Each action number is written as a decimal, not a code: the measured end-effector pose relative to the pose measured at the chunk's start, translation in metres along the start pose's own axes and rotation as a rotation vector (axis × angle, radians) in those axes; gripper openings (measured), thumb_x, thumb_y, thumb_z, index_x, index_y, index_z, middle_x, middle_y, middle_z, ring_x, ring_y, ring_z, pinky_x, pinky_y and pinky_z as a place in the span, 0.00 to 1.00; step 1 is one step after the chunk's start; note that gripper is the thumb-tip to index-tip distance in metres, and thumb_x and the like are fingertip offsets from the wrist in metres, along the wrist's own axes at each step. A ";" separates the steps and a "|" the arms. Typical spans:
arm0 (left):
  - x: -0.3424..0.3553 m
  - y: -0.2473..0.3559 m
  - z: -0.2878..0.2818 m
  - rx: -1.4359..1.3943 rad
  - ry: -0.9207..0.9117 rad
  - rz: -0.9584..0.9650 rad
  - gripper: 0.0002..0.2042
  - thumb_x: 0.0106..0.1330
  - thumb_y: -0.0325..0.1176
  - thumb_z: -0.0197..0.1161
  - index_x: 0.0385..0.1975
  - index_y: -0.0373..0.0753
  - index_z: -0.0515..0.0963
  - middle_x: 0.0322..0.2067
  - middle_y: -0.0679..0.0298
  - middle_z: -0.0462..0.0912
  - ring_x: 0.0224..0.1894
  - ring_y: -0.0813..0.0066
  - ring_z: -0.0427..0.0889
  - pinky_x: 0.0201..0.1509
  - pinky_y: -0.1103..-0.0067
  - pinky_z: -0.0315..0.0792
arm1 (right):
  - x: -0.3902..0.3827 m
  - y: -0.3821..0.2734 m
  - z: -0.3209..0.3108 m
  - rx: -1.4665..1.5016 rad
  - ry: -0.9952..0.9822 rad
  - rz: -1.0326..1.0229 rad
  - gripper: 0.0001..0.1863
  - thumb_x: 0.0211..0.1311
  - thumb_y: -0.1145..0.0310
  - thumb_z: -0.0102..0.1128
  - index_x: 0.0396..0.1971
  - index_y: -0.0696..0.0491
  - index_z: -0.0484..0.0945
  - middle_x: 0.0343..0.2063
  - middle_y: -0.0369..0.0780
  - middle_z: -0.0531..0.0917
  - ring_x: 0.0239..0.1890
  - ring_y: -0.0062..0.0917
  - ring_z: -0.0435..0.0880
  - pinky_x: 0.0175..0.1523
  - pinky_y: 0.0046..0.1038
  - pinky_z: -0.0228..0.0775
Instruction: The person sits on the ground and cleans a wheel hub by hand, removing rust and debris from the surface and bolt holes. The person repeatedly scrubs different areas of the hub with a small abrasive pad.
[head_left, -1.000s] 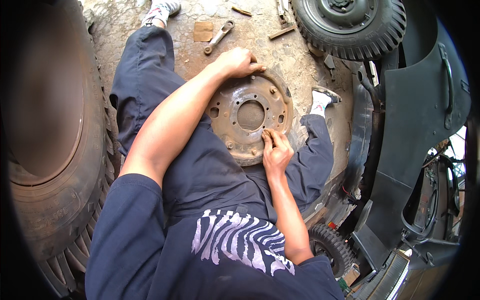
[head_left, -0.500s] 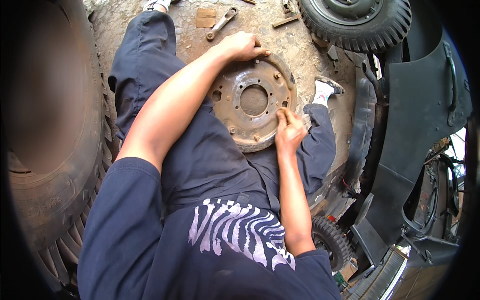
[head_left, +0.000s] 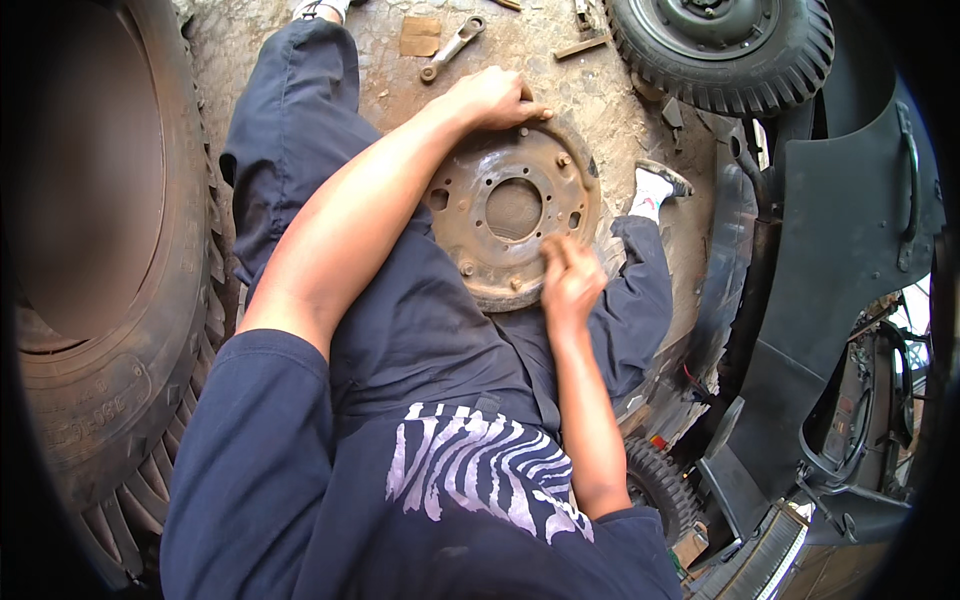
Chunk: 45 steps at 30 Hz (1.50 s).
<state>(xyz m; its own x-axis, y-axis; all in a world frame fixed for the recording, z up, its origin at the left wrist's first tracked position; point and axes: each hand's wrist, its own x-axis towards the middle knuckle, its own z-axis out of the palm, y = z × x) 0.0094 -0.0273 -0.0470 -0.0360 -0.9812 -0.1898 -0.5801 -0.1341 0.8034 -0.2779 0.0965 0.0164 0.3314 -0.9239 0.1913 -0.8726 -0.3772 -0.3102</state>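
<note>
A round, rusty metal plate (head_left: 550, 195) with a large centre hole and smaller bolt holes rests tilted between my legs. My left hand (head_left: 495, 100) grips its top rim, fingers curled over the edge. At the lower right of the plate's face is my right hand (head_left: 573, 280), its fingers bent and pinched together, slightly smeared by motion; whatever they might hold is hidden.
Beyond the plate lie a metal link (head_left: 452, 50), cardboard (head_left: 420, 36) and a metal bar (head_left: 582, 47). A large tyre (head_left: 110, 420) stands at my left, another wheel (head_left: 715, 75) at upper right. A dark green vehicle body (head_left: 800, 250) lines my right side.
My right hand has moved across the plate's lower-right face, first up and rightward, then back down slightly. My left hand stays on the rim. The whole scene sits somewhat differently as the view shifted.
</note>
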 end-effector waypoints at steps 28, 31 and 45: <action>0.003 -0.012 0.006 -0.039 0.039 0.032 0.28 0.68 0.65 0.65 0.45 0.44 0.91 0.38 0.45 0.91 0.44 0.48 0.91 0.54 0.60 0.82 | -0.018 -0.031 -0.004 0.154 -0.161 -0.094 0.04 0.61 0.73 0.72 0.35 0.52 0.91 0.33 0.46 0.91 0.36 0.40 0.92 0.46 0.37 0.83; 0.004 -0.004 0.005 -0.018 0.040 0.028 0.28 0.68 0.64 0.65 0.46 0.43 0.91 0.38 0.45 0.91 0.45 0.48 0.91 0.55 0.60 0.82 | -0.001 -0.012 -0.004 0.069 -0.057 -0.096 0.05 0.60 0.74 0.73 0.36 0.52 0.92 0.33 0.46 0.91 0.34 0.40 0.91 0.44 0.38 0.82; 0.007 -0.008 0.004 0.037 -0.002 -0.006 0.29 0.69 0.65 0.64 0.47 0.44 0.91 0.42 0.46 0.91 0.47 0.49 0.90 0.56 0.61 0.81 | 0.009 -0.002 0.002 0.035 0.039 0.087 0.05 0.59 0.74 0.73 0.36 0.55 0.91 0.34 0.46 0.91 0.36 0.40 0.91 0.45 0.38 0.82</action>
<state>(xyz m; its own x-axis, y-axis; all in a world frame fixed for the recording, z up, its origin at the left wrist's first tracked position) 0.0102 -0.0322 -0.0573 -0.0336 -0.9800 -0.1959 -0.6104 -0.1351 0.7805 -0.2720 0.0884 0.0167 0.2401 -0.9502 0.1986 -0.8843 -0.2985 -0.3590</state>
